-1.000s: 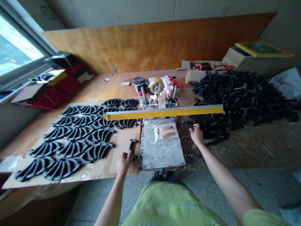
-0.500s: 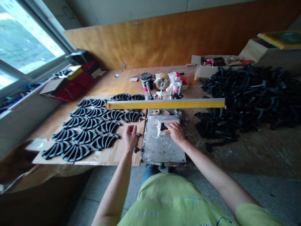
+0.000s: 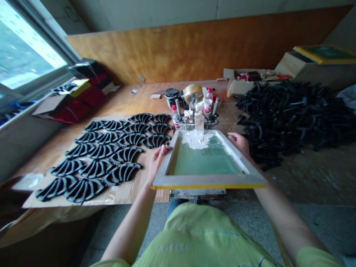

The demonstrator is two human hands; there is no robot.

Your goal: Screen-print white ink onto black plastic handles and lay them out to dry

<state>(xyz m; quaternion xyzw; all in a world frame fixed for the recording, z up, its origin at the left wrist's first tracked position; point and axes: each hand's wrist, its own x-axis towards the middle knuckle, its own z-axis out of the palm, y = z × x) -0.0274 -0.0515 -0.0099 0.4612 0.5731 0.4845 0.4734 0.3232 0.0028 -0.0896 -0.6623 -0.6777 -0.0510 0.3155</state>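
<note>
The screen-printing frame (image 3: 205, 181) lies lowered and slightly tilted in front of me, with a metal rim, yellow lower edge and green mesh (image 3: 204, 161). White paste (image 3: 194, 141) is smeared over the mesh's far end. At the frame's left rim, my left hand (image 3: 157, 160) is closed on a black piece, of which only a dark end shows by the fingertips. My right hand (image 3: 239, 144) is just outside the right rim, its fingers curled together; whatever they may hold is hidden. Most of the metal plate (image 3: 198, 193) is covered by the frame.
Rows of black curved pieces (image 3: 96, 166) lie on cardboard (image 3: 148, 185) at left. A heap of similar black pieces (image 3: 294, 115) fills the right side. Behind the frame stand a tape roll (image 3: 192, 93), a dark tub (image 3: 171, 97), small bottles and metal posts. An open box (image 3: 241, 84) sits farther back.
The raised frame has swung down over the plate. My right hand has left the black piece on the plate and moved right; my left hand has shifted slightly up and right.
</note>
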